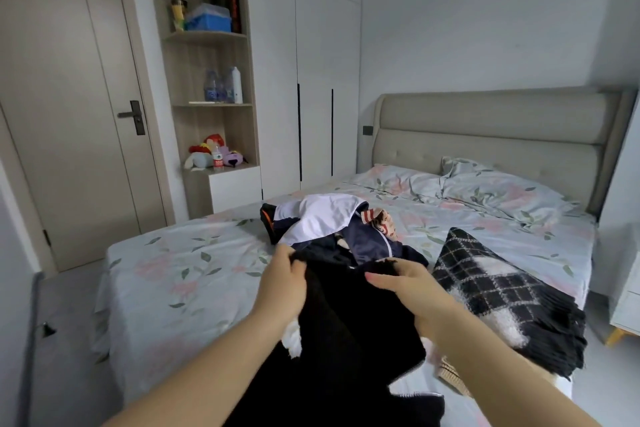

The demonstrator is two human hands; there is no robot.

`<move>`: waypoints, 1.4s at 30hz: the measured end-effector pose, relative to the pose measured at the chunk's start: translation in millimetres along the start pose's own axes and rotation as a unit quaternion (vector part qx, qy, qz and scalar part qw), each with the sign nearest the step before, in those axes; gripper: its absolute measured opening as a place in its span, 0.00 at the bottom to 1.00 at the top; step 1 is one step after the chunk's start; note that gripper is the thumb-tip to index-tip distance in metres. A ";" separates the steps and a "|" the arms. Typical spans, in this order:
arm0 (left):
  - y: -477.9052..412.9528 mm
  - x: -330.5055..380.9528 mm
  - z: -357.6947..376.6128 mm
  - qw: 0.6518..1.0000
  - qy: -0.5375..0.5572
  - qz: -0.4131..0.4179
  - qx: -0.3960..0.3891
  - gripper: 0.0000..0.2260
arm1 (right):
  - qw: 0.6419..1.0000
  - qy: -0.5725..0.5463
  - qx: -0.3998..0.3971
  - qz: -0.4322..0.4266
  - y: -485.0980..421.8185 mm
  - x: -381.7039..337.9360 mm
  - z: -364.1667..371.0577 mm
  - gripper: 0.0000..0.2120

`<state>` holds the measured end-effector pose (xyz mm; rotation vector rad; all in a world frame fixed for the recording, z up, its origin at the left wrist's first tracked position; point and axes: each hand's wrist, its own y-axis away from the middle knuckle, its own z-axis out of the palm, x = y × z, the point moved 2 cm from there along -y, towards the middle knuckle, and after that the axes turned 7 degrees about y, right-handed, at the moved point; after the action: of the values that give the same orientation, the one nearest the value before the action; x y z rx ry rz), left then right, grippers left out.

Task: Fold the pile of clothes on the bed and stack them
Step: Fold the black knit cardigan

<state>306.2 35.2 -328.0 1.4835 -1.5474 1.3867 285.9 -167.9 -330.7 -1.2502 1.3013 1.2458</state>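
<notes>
Bed [166,288]: clothes pile [332,225], plaid blanket [498,291]; left hand [282,282] and right hand [405,282], apart, each grip black garment [349,329].

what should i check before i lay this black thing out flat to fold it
1. Left hand grips the top edge of the black garment: ok.
2. Right hand grips the same edge further along: ok.
3. Garment free of the pile: cannot tell; its far edge meets the navy piece.
4. Bare sheet to spread it on: ok; the bed shows open sheet left of the pile.
5. Right side free: not ok; the checked blanket lies close beside the garment.
6. Which way the garment faces: cannot tell; it hangs bunched and dark.
</notes>
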 end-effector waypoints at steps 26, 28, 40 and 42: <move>-160.8 34.7 -258.8 0.960 -0.161 0.082 0.214 0.10 | 0.907 -0.094 0.409 -0.020 -38.2 -126.0 -211.2 0.12; -159.2 30.2 -254.1 0.956 -0.184 0.097 0.208 0.07 | 0.923 -0.021 0.383 -0.022 -35.7 -121.8 -203.8 0.11; -146.2 -22.2 -221.7 0.980 -0.194 0.003 0.039 0.11 | 0.908 0.250 0.318 0.106 -49.3 -35.0 -201.1 0.08; -136.6 -30.1 -209.7 0.986 -0.167 -0.017 0.000 0.12 | 0.898 0.311 0.268 0.159 -48.6 -18.5 -200.6 0.08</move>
<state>391.2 261.4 -256.1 1.8053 -1.7098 1.1609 341.8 -365.3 -301.3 -1.0768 2.2077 0.6030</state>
